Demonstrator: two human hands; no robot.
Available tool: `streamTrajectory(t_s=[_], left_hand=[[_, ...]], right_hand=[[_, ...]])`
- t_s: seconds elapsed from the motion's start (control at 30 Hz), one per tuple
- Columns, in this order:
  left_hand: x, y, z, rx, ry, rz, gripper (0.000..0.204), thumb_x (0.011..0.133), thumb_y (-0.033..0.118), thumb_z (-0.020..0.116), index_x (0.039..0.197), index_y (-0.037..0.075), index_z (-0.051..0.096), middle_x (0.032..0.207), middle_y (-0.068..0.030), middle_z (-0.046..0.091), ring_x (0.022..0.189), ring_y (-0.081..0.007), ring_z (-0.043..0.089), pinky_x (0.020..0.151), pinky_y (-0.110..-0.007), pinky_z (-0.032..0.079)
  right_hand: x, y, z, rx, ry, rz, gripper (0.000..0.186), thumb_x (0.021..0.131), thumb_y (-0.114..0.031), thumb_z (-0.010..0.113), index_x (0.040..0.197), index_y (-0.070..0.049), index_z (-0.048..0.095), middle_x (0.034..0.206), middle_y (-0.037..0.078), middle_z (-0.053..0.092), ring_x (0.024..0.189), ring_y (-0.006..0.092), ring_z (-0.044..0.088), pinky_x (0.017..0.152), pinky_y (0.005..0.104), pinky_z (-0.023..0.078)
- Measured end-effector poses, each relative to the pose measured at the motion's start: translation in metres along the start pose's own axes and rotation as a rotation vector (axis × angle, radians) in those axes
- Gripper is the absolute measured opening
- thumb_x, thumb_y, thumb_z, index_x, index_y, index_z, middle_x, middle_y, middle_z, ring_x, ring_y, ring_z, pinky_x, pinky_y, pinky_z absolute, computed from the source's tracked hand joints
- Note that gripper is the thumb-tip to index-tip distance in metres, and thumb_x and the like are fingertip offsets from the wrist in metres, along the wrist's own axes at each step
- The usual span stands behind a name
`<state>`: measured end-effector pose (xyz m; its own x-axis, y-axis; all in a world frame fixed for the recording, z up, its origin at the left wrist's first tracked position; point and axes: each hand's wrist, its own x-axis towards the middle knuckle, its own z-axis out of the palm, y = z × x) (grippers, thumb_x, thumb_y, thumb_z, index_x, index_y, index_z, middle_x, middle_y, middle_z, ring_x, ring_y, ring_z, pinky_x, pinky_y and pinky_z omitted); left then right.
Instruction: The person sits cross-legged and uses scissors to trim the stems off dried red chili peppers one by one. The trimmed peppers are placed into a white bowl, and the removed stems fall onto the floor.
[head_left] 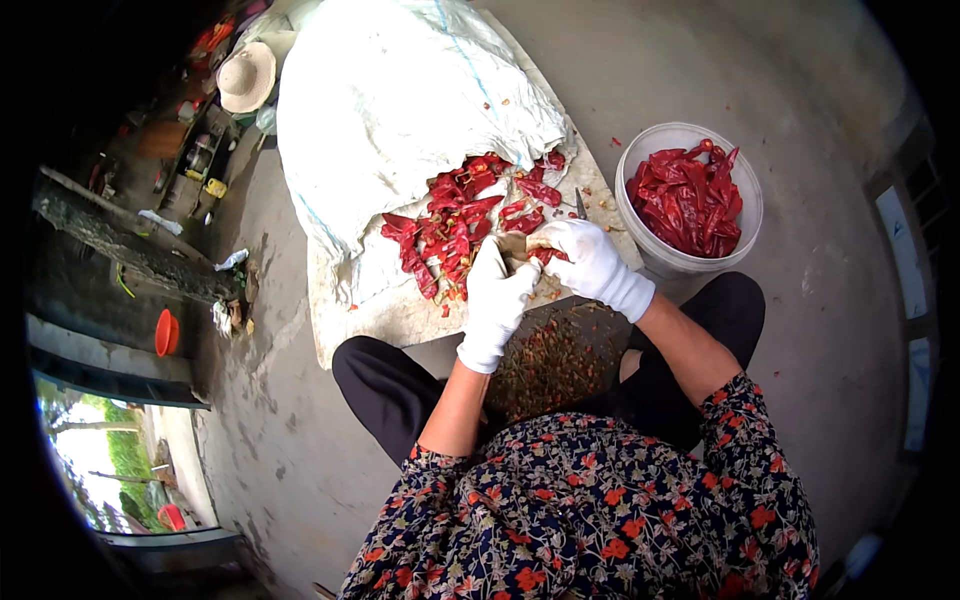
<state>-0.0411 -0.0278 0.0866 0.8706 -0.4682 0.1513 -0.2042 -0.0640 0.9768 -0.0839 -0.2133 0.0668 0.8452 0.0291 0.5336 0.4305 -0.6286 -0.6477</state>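
The left hand [497,298] and the right hand [588,262], both in white gloves, meet at the fingertips in front of the body. The left one stands nearly upright on its wrist, fingers curled inward and pointing away from the body; whether it pinches anything cannot be told, as the fingertips are partly hidden. The right one reaches across from the right, its back turned up and its fingers bent down, grasping a red pepper [547,255] that shows beneath them, between the two hands. The left forearm [452,408] slants up and slightly rightward, the right forearm [690,345] up and leftward, both bare below floral sleeves [745,430]. Just past the hands, a pile of red peppers [450,225] lies on the pale, low surface [345,335], at the mouth of a large white sack [400,110]. To the right, near the right hand, a white bucket [690,264] holds more red peppers [685,200]. Beneath the forearms, between the dark-trousered legs [385,385], stems and scraps [550,370] are heaped. Farther off at the left are a straw hat [246,77] and a red basin [167,332].
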Motion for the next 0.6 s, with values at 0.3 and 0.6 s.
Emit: streamTrajectory(t_s=[0.3, 0.6], left_hand=[[-0.056, 0.041, -0.039, -0.006, 0.007, -0.065, 0.016, 0.096, 0.002, 0.065, 0.111, 0.000, 0.061, 0.092, 0.0011, 0.061, 0.080, -0.0056, 0.054, 0.074, -0.023, 0.048], [-0.056, 0.008, -0.096, 0.786, -0.127, 0.452, 0.025, 0.081, -0.006, 0.056, 0.101, 0.005, 0.066, 0.091, -0.0177, 0.069, 0.083, -0.0382, 0.069, 0.077, -0.042, 0.058]], right_hand=[[-0.005, -0.057, 0.013, 0.081, -0.096, 0.010, 0.035, 0.085, -0.013, 0.076, 0.117, -0.002, 0.072, 0.112, 0.019, 0.073, 0.098, 0.0347, 0.072, 0.089, 0.0413, 0.057], [-0.006, -0.115, -0.009, -0.066, -0.075, 0.161, 0.030, 0.088, -0.023, 0.075, 0.114, -0.008, 0.076, 0.102, 0.017, 0.075, 0.089, 0.0346, 0.072, 0.080, 0.0400, 0.057]])
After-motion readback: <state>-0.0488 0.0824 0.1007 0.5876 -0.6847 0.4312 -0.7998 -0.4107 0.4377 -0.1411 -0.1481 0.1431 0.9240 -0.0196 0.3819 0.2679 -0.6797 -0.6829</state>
